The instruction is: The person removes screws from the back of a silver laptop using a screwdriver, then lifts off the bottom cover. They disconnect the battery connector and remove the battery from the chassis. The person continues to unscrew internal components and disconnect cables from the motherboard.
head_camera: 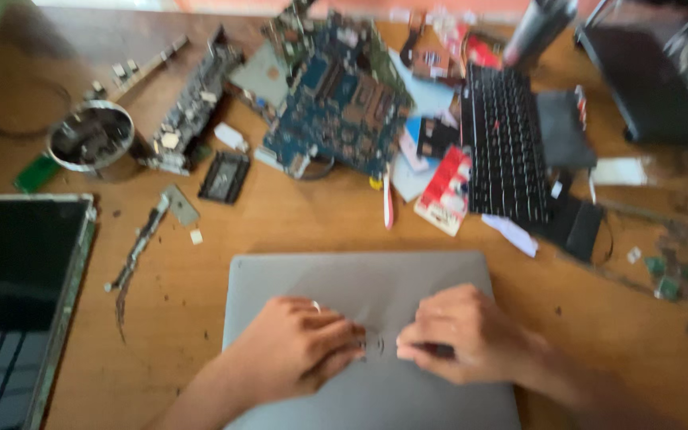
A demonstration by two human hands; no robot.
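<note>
Resting on a closed grey laptop (368, 279) at six o'clock on the wooden tabletop (296, 219), the left hand (300, 346) is curling its fingers down on the lid, while the right hand (459, 334) is pinching something small and blurred. A blue circuit board (336, 103) is lying at twelve o'clock.

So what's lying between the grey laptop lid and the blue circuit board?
In the head view, bare wooden table, between laptop lid and circuit board.
</note>
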